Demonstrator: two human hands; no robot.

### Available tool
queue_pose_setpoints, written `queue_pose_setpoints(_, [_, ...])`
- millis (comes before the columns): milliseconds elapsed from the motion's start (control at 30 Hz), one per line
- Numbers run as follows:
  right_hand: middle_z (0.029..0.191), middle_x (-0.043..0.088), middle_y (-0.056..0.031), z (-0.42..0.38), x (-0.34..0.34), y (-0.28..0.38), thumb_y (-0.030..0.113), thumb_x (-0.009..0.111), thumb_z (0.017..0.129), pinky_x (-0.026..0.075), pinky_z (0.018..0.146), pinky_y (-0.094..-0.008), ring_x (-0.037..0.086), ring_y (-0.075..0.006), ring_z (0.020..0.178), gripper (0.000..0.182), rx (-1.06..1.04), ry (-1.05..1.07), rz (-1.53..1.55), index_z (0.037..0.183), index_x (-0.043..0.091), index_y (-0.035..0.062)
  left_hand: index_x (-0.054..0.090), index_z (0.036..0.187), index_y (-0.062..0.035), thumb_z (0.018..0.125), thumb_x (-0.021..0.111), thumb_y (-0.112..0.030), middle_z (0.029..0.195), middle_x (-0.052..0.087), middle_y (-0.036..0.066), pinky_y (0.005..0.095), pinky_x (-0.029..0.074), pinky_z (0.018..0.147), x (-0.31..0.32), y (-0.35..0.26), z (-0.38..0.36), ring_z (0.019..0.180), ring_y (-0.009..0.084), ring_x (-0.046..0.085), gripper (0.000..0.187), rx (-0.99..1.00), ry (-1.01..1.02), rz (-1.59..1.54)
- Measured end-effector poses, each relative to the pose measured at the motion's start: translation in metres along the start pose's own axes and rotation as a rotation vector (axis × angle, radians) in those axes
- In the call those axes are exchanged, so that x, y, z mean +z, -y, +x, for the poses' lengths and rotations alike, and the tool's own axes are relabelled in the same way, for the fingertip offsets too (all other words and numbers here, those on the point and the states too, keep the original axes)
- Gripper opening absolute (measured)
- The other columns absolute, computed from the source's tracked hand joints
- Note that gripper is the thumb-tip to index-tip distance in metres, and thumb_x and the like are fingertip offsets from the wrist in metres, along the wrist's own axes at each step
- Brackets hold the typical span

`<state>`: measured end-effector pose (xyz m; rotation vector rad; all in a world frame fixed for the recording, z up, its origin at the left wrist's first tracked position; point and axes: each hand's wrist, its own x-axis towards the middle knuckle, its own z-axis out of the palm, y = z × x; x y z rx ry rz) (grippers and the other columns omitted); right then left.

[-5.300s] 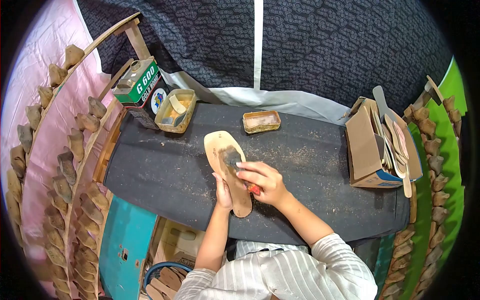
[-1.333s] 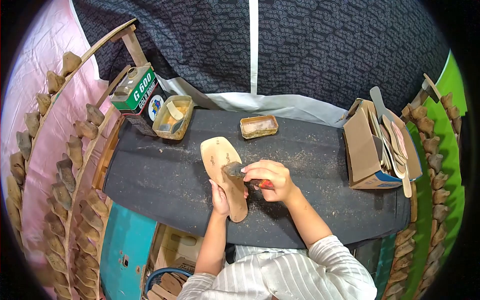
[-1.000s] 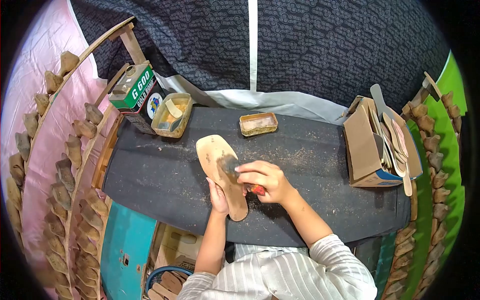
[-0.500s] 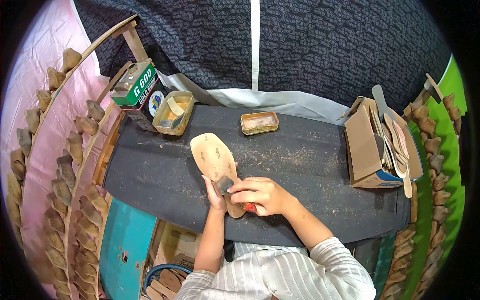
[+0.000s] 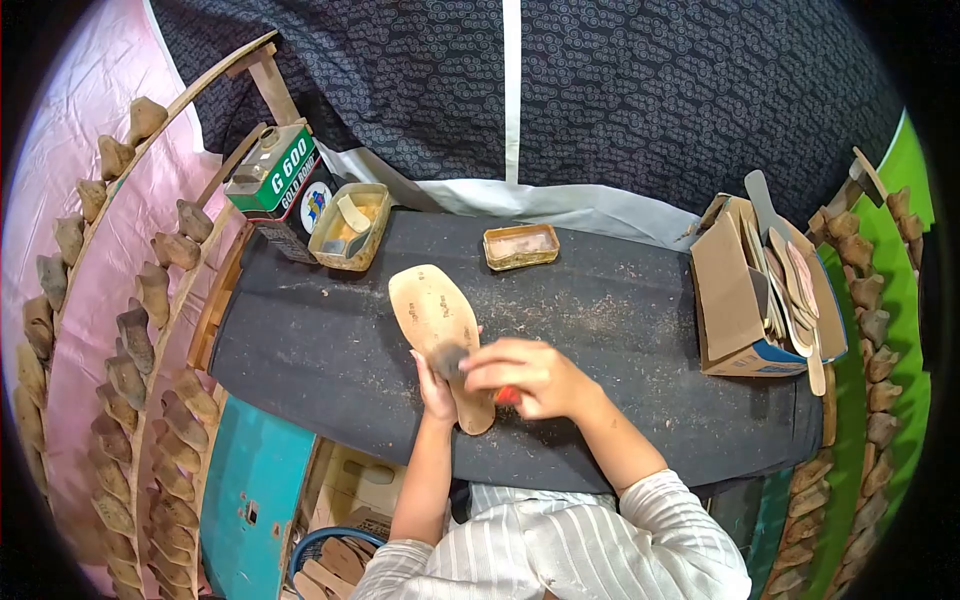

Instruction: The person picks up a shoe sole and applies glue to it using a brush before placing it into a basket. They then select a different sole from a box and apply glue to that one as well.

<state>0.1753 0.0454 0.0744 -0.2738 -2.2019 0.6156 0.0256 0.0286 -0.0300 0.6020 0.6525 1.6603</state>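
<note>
A tan shoe insole (image 5: 437, 312) with small dark print stretches away from me above the table, its narrower end toward my body. My left hand (image 5: 436, 392) grips it from the left side, thumb along the near edge and fingertips showing at the far edge. In my right hand (image 5: 535, 378) is a red-handled tool (image 5: 508, 395), its broad dark grey head over the insole's middle. Hand and tool are smeared by motion. The tool's exact kind does not show.
Dark cloth (image 5: 600, 330) with scattered crumbs covers the table. At the back stand a G 600 can (image 5: 285, 185), a tub (image 5: 352, 262) holding a spreader and a small shallow box (image 5: 521, 260). A carton (image 5: 730, 305) of insoles stands right. Racks of shoe lasts (image 5: 133, 335) flank both sides.
The grey head of the tool and my right hand have shifted slightly up and to the right, now blurred. The insole has moved a little right in view; my left hand still grips it.
</note>
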Motion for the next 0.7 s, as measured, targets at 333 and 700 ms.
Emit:
queue_pose_setpoints(333, [0.106, 0.062, -0.0110, 0.004, 0.000, -0.019, -0.001, 0.059, 0.063, 0.050, 0.076, -0.0351, 0.062, -0.0284, 0.090, 0.032, 0.040, -0.150, -0.224, 0.093, 0.065, 0.0083, 0.043, 0.118, -0.0044, 0.088, 0.007, -0.065, 0.079, 0.058, 0.013, 0.0329, 0.049, 0.057, 0.004, -0.012, -0.005, 0.062, 0.0227, 0.057, 0.077, -0.109, 0.064, -0.083])
queue_pose_setpoints(700, [0.111, 0.060, -0.0137, 0.006, -0.003, -0.031, 0.007, 0.067, 0.056, 0.050, 0.082, -0.0344, 0.061, -0.0290, 0.097, 0.037, 0.031, -0.215, -0.156, 0.093, 0.067, 0.0074, 0.040, 0.124, -0.0062, 0.089, 0.009, -0.065, 0.095, 0.058, 0.013, 0.0347, 0.049, 0.057, -0.015, 0.003, 0.000, 0.066, 0.0252, 0.058, 0.075, -0.100, 0.279, -0.127])
